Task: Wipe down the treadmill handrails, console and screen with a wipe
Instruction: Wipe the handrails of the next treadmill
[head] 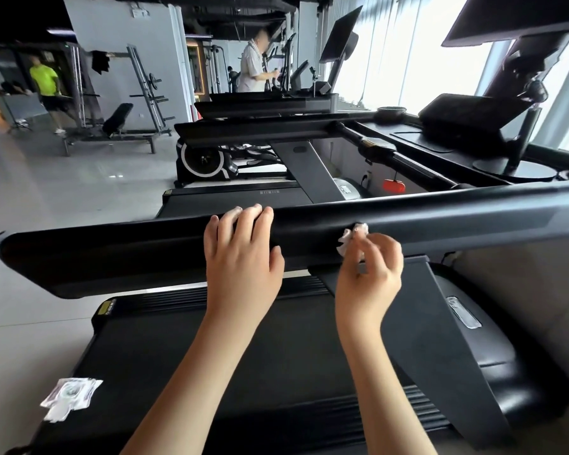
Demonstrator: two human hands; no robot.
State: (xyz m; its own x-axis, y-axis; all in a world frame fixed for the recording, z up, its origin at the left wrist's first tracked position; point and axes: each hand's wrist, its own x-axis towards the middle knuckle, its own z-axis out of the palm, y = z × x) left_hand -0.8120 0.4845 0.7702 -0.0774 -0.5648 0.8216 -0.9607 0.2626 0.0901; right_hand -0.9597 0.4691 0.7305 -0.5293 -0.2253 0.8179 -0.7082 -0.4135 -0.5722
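A long black handrail (128, 254) of the treadmill runs across the middle of the view. My left hand (242, 257) rests on top of it, fingers draped over its far edge. Just to the right, my right hand (370, 274) pinches a small crumpled white wipe (350, 238) and holds it against the rail's near face. The console (440, 139) with a tablet-like screen (467, 110) lies at the far right, beyond the rail. A larger dark screen (506, 18) hangs over the top right corner.
The treadmill belt (243, 356) lies below my arms, with a white wipe packet (69, 397) on its left side rail. A red safety clip (394, 186) hangs by the console. More treadmills, a bench and rack, and two people stand further back.
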